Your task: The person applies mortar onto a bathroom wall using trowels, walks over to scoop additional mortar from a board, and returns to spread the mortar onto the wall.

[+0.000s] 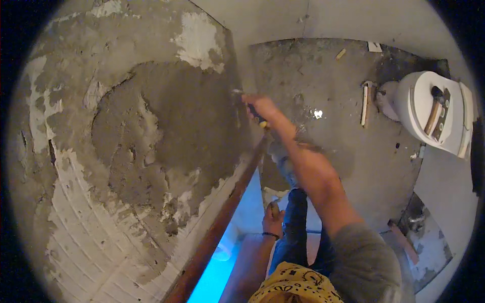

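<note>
My right hand (262, 108) is closed round the dark, yellow-ended handle of a small hand tool (260, 121). The tool's light metal tip points at the edge of a rough wall, beside a broad patch of damp grey mortar (202, 116). From this view I cannot tell what kind of blade it has. Lower down, my left hand (273, 223) is held near my leg, fingers curled. A small dull grey-brown thing shows at its top, too indistinct to name.
A white toilet (429, 108) at the right carries a hammer (433, 116) and a level (442, 118) on its lid. Another hammer (366, 103) stands beside it. A reddish wooden strip (222, 217) edges the wall. Bare tile backing (96, 242) shows at lower left.
</note>
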The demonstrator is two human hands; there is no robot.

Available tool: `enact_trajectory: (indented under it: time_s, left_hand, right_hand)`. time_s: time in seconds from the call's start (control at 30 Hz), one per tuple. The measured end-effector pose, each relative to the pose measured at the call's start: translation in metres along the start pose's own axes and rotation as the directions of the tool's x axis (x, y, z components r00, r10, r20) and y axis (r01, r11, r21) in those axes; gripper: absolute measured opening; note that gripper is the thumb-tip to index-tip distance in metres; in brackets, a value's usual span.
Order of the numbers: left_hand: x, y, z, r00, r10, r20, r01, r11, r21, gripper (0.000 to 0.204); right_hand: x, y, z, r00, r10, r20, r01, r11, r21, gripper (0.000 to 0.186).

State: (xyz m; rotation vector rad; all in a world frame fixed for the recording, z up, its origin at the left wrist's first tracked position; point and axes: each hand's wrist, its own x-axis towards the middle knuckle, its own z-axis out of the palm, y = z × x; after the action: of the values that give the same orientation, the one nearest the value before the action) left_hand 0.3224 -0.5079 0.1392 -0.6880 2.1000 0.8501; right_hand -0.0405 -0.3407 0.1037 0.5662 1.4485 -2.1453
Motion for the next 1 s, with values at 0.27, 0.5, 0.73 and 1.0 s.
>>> enact_trajectory:
  time_s: [0.27,0.5,0.73,1.0]
  left_hand:
    - [-0.015,-0.02,-0.009,0.997,-0.028,0.07,0.033,0.997,-0.073,0.066]
    - [-0.01,-0.019,-0.014,0.993,0.119,-0.001,-0.119,0.993,0.006,0.064]
    - [0.002,-0.005,-0.01,0.956,0.295,0.013,-0.294,0.955,-0.031,0.057]
    - [-0.006,-0.022,-0.01,0.993,0.114,-0.042,-0.119,0.982,-0.147,0.056]
  right_hand:
    - [-0.052,-0.127,0.056,0.986,-0.163,0.03,0.164,0.985,-0.053,0.029]
    - [-0.149,-0.092,0.114,0.829,-0.559,0.009,0.487,0.715,-0.502,0.034]
    - [-0.125,-0.081,0.072,0.854,-0.497,-0.156,0.387,0.806,-0.449,0.033]
    - [-0.136,-0.149,0.099,0.864,-0.494,0.095,0.488,0.777,-0.398,0.036]
